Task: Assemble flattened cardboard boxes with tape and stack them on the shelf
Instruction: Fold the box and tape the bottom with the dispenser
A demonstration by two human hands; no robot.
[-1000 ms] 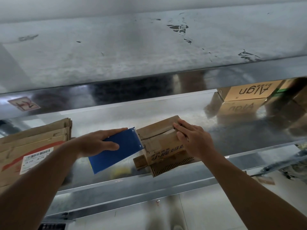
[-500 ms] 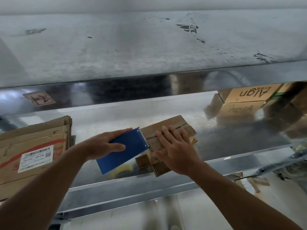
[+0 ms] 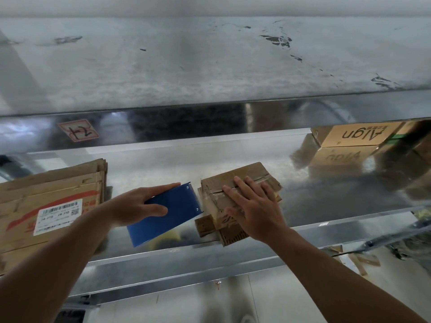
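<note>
- L hand (image 3: 137, 206) grips blue tape dispenser (image 3: 173, 212), thumb on its flat face, toothed edge twd the box.
- R hand (image 3: 255, 212) lies flat on top of small cardboard box (image 3: 229, 180), fingers straight, grasping nothing.
- Box sits on metal shelf (image 3: 186, 264) near front edge, just beside dispenser.
- Flattened boxes (image 3: 53, 194) stacked at shelf's left end; printed box (image 3: 356, 136) at back right, well apart.

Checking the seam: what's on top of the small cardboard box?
The right hand lies flat on the small cardboard box, fingers across its top seam. The part beneath the palm is hidden.
</note>
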